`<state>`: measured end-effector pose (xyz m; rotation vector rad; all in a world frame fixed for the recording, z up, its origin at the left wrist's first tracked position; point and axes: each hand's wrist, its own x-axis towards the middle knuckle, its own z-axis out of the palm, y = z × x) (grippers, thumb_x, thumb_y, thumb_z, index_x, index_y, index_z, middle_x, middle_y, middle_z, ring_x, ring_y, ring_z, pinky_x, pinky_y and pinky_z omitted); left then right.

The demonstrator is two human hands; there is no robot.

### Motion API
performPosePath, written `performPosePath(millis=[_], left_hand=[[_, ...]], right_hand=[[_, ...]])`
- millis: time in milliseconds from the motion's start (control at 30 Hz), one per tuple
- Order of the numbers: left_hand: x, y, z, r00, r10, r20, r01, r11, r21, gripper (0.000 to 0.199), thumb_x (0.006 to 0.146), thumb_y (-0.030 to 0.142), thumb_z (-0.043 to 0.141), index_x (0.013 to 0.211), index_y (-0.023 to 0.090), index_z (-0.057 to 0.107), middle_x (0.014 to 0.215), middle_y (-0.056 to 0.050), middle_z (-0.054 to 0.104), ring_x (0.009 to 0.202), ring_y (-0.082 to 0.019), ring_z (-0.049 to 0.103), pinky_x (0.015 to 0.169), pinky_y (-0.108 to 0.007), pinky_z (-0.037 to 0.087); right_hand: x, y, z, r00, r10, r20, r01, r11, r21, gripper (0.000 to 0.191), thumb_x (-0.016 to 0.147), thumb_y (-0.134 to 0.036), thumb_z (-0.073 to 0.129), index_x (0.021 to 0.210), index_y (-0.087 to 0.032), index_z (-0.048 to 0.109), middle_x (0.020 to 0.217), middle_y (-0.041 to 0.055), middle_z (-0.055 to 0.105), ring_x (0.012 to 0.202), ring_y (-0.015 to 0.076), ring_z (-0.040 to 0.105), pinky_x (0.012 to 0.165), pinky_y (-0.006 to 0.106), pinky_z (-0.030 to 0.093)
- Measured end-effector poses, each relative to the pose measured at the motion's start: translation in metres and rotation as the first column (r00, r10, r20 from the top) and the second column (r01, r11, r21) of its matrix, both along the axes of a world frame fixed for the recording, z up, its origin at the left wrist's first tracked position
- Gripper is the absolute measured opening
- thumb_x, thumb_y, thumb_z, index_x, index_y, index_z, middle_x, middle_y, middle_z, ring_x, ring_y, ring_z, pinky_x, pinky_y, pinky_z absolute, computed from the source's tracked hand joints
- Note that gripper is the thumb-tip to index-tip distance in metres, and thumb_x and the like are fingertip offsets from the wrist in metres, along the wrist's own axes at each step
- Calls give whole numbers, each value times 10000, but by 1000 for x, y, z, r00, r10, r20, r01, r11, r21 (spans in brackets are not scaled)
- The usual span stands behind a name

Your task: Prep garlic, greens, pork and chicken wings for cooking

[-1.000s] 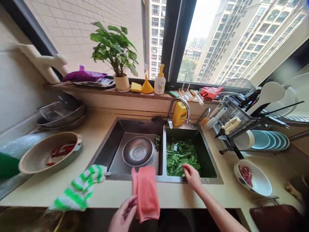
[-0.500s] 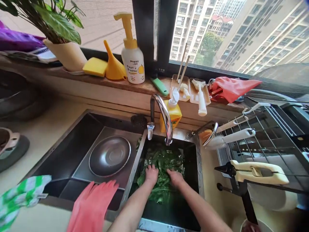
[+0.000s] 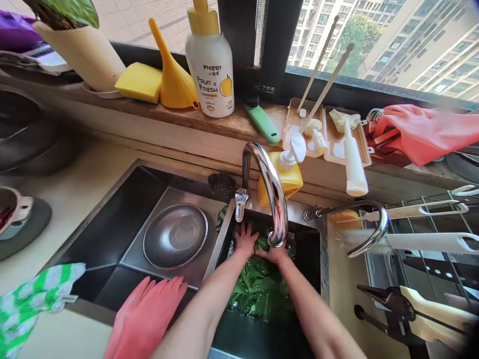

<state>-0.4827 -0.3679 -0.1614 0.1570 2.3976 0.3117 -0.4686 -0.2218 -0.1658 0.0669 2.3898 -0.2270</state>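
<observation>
Dark green leafy vegetables [image 3: 256, 286] float in water in the right basin of the sink [image 3: 325, 269]. My left hand [image 3: 245, 242] lies at the far end of the leaves, open, with its fingers spread and pointing to the back wall of the basin. Beside it, my right hand [image 3: 276, 253] touches the leaves from the right, its thumb stretched out to the left. The curved chrome faucet [image 3: 275, 194] hangs over that hand and covers part of its fingers. Some leaves show between the two hands.
In the left basin lies a round metal pan [image 3: 175, 235]. Pink rubber gloves [image 3: 145, 314] drape over the front edge beside a green checked cloth [image 3: 41, 294]. A yellow pump bottle [image 3: 279, 174] stands behind the faucet. A wire rack [image 3: 430, 249] with utensils is on the right.
Both hands have moved away from me to the far end of the basin, and more leaves show in front of them. The view has shifted closer to the window ledge.
</observation>
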Motion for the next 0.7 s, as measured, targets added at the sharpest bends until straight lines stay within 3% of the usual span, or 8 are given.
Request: performPosePath(millis=[100, 167, 233, 300, 367, 467, 600, 700], left_hand=[[45, 0, -9, 991, -67, 119, 73, 997, -41, 1088, 488, 207, 867, 1453, 281, 370, 1596, -155, 109, 1420, -486, 59, 1049, -718, 196], [76, -1, -14, 979, -95, 183, 109, 991, -72, 1122, 492, 256, 871, 1468, 331, 322, 1604, -123, 80, 1414, -505, -19, 1023, -781, 91], [95, 0, -17, 983, -12, 185, 29, 996, -89, 876, 663, 292, 774, 1441, 350, 376, 1594, -114, 157, 1420, -490, 24, 1021, -779, 101], [100, 1, -15, 979, 98, 176, -86, 994, -72, 542, 839, 227, 567, 1374, 281, 492, 1498, -170, 366, 1381, -433, 282, 1024, -675, 288], [94, 1, -10, 966, 152, 208, -149, 988, -32, 433, 868, 136, 457, 1280, 197, 576, 1276, -205, 579, 1190, -345, 551, 939, -511, 456], [79, -3, 3, 947, 204, 247, -214, 977, 15, 444, 802, 95, 528, 1232, 187, 590, 1073, -151, 677, 991, -265, 661, 846, -368, 515], [74, -6, 21, 934, 332, 135, -341, 938, 54, 615, 870, 128, 451, 1459, 243, 318, 1478, -161, 391, 1317, -269, 438, 1014, -394, 416], [79, -6, 33, 901, 403, 159, -418, 905, 74, 593, 808, 129, 564, 1381, 230, 448, 1550, -188, 254, 1409, -403, 239, 1044, -615, 311]], right_hand=[[44, -12, -8, 978, 110, 178, -113, 994, 8, 1234, 508, -446, 870, 1500, -413, 138, 1602, 120, -23, 1392, 538, 31, 960, 730, 277], [69, -15, -11, 970, 133, 205, -153, 985, 83, 1259, 453, -299, 907, 1477, -457, 192, 1608, 68, -20, 1391, 541, 0, 978, 741, 241], [83, -15, -9, 988, 32, 152, -54, 989, 139, 1053, 596, -180, 819, 1468, -419, 278, 1603, 92, 56, 1389, 511, 143, 960, 668, 346], [87, -14, -5, 992, -77, 103, 66, 992, 103, 789, 752, -91, 631, 1456, -322, 358, 1548, 168, 243, 1293, 411, 418, 907, 516, 458], [83, -8, 1, 991, -92, 94, 91, 996, 21, 663, 784, -44, 532, 1395, -291, 459, 1386, 154, 495, 1116, 283, 597, 882, 386, 483], [62, 7, 11, 992, -83, 92, 87, 995, -44, 568, 811, -119, 536, 1354, -280, 498, 1184, 94, 637, 1030, 215, 641, 876, 297, 477], [29, 11, 10, 985, -169, -45, 170, 985, 21, 601, 931, -296, 390, 1497, -150, 253, 1487, 229, 313, 1274, 333, 471, 994, 432, 411], [36, -8, 3, 999, -19, 29, 18, 999, 27, 636, 837, -375, 578, 1432, -235, 405, 1583, 143, 114, 1396, 478, 178, 1021, 614, 318]])
